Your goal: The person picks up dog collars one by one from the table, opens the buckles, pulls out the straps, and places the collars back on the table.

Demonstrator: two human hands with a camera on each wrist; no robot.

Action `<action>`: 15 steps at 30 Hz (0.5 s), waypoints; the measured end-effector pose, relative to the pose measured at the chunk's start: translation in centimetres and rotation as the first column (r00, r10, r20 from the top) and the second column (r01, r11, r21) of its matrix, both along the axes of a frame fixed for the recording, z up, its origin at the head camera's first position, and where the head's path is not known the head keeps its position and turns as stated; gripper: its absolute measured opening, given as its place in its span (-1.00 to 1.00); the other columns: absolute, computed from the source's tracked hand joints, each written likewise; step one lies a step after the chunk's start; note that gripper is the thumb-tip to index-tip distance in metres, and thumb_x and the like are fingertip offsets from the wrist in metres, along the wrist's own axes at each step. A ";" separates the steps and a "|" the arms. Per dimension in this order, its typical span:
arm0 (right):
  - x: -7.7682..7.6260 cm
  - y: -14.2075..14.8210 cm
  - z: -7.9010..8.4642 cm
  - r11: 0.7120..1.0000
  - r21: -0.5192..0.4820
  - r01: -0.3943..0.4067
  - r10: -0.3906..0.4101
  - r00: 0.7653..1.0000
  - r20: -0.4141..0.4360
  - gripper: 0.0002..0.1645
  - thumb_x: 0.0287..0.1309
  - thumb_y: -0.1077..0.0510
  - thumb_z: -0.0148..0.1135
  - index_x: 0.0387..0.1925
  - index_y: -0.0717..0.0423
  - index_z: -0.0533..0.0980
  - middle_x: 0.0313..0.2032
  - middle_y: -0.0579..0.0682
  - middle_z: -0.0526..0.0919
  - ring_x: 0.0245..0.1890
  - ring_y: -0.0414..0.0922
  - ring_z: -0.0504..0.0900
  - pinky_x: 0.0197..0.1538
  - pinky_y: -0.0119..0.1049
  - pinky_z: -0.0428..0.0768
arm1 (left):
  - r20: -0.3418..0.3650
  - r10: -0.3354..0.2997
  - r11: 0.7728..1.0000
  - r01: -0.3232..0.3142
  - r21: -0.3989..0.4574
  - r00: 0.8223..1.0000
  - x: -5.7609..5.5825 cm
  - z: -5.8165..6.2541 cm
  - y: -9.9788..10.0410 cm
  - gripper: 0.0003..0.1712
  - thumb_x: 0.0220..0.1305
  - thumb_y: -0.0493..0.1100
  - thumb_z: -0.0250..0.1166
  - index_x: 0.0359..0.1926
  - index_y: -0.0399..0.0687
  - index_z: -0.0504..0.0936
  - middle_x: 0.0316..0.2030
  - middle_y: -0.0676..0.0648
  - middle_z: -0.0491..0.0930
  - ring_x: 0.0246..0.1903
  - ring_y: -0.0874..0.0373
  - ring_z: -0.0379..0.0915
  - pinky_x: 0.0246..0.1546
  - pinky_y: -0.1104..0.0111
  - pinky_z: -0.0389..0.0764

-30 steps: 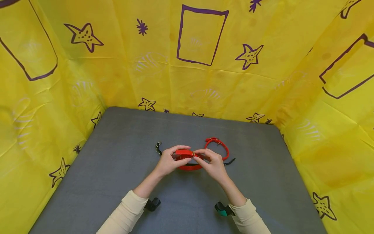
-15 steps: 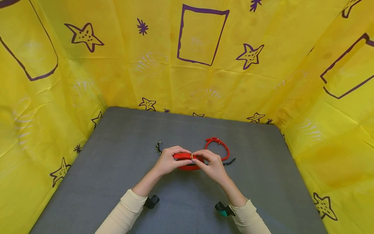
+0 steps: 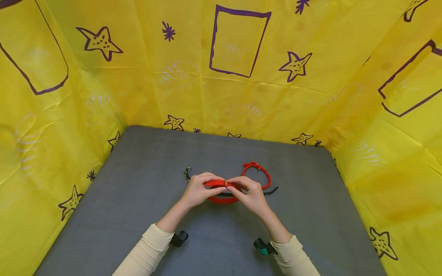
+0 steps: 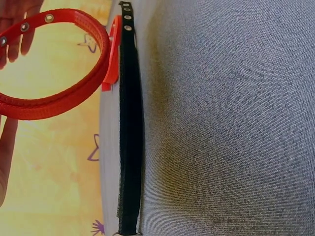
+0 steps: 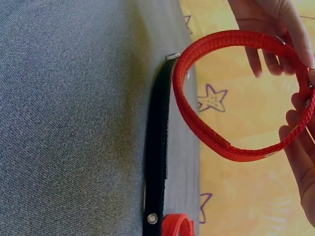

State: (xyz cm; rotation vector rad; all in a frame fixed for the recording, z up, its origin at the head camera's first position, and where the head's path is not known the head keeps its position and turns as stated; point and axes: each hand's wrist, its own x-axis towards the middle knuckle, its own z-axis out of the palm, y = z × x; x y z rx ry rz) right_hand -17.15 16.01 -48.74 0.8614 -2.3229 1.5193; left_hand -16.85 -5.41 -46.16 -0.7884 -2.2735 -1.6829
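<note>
Both hands hold a red collar (image 3: 223,200), looped into a ring with metal eyelets, above the table. My left hand (image 3: 198,189) pinches the strap on the left of the brass-coloured buckle (image 3: 226,183). From the right, my right hand (image 3: 251,193) pinches the strap at the buckle, thumb against fingers. The ring hangs below the fingertips, seen whole in the right wrist view. Beneath it a black collar (image 4: 130,128) with eyelets lies stretched across the table, its middle partly hidden by the hands in the head view. Exactly how the strap sits in the buckle is too small to tell.
A second red collar (image 3: 267,178), fastened in a loop, lies behind my right hand. The grey table (image 3: 155,153) is enclosed by yellow cloth walls (image 3: 145,84) printed with stars at the back and both sides.
The buckle and upper strap have shifted slightly left and down, and the strap end that stood raised now lies flatter. Both hands keep their hold, with fingertips closer together.
</note>
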 end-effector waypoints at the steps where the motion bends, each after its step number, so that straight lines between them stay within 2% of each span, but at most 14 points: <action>1: 0.0 0.0 0.0 1.000 -0.006 -0.002 0.002 1.000 0.008 -0.78 0.15 0.19 0.40 -0.13 0.06 0.67 -0.19 -0.09 0.70 -0.17 -0.15 0.68 -0.14 -0.25 0.67 | -0.002 0.002 1.000 -0.002 0.002 1.000 0.0 0.0 0.0 -0.75 -0.04 -0.34 0.54 -0.25 -0.23 0.75 -0.34 -0.09 0.69 -0.34 0.12 0.55 -0.38 0.21 0.61; 5: 0.0 0.0 0.0 1.000 -0.017 -0.007 0.007 1.000 0.022 -0.78 0.14 0.21 0.40 -0.13 0.06 0.67 -0.19 -0.06 0.71 -0.16 -0.13 0.68 -0.13 -0.25 0.67 | -0.002 0.006 1.000 -0.006 0.000 1.000 0.0 -0.1 -0.1 -0.74 -0.04 -0.33 0.54 -0.24 -0.22 0.76 -0.33 -0.09 0.69 -0.34 0.14 0.56 -0.37 0.31 0.61; 6: 0.0 0.0 0.0 1.000 -0.020 -0.008 0.008 1.000 0.026 -0.78 0.14 0.21 0.40 -0.13 0.06 0.67 -0.19 -0.06 0.71 -0.16 -0.13 0.68 -0.13 -0.25 0.67 | 0.007 0.008 1.000 -0.008 -0.001 1.000 0.2 0.3 -0.1 -0.74 -0.04 -0.34 0.54 -0.24 -0.23 0.75 -0.32 -0.10 0.69 -0.33 0.13 0.57 -0.36 0.28 0.62; 11: 0.0 0.0 0.0 1.000 -0.029 -0.009 0.010 0.999 0.051 -0.78 0.16 0.18 0.39 -0.13 0.06 0.67 -0.19 -0.08 0.70 -0.16 -0.14 0.68 -0.11 -0.24 0.67 | 0.002 -0.001 1.000 0.001 -0.010 1.000 0.2 0.4 -0.2 -0.74 -0.03 -0.35 0.53 -0.23 -0.22 0.76 -0.32 -0.09 0.70 -0.33 0.12 0.58 -0.37 0.25 0.63; 15: -0.1 0.1 -0.1 1.000 -0.028 -0.005 0.007 0.999 0.046 -0.78 0.14 0.22 0.40 -0.14 0.07 0.67 -0.20 -0.06 0.71 -0.16 -0.15 0.68 -0.12 -0.20 0.67 | -0.008 -0.002 1.000 0.002 -0.007 1.000 0.2 0.5 -0.2 -0.75 -0.02 -0.35 0.53 -0.24 -0.22 0.75 -0.32 -0.09 0.70 -0.34 0.10 0.58 -0.37 0.31 0.62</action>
